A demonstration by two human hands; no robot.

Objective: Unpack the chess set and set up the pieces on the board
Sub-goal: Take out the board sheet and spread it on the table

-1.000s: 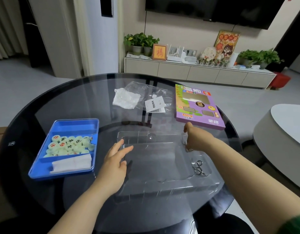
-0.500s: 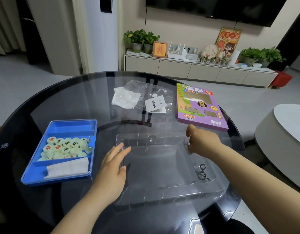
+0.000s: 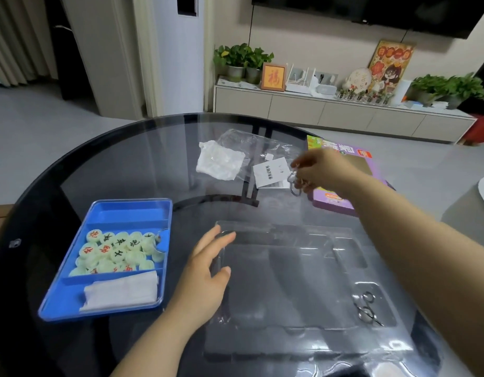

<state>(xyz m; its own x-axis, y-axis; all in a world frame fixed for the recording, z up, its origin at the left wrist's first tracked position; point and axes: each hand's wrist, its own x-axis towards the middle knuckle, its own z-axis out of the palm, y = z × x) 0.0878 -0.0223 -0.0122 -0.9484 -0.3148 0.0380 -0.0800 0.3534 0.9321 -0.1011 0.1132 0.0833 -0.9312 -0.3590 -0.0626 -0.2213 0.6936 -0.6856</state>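
R grip pinching metal rings above table | L grip loose, flat on clear tray edge

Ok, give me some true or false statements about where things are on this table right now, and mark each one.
1. The chess pieces lie in the middle compartment of the blue tray. True.
2. The right hand holds nothing. False: it pinches a small metal wire loop.
3. The left hand rests at the left edge of the clear plastic tray. True.
4. The purple box sits left of the blue tray. False: it lies at the far right, partly behind the right hand.
5. The folded white sheet is in the blue tray's far compartment. False: it is in the near one.
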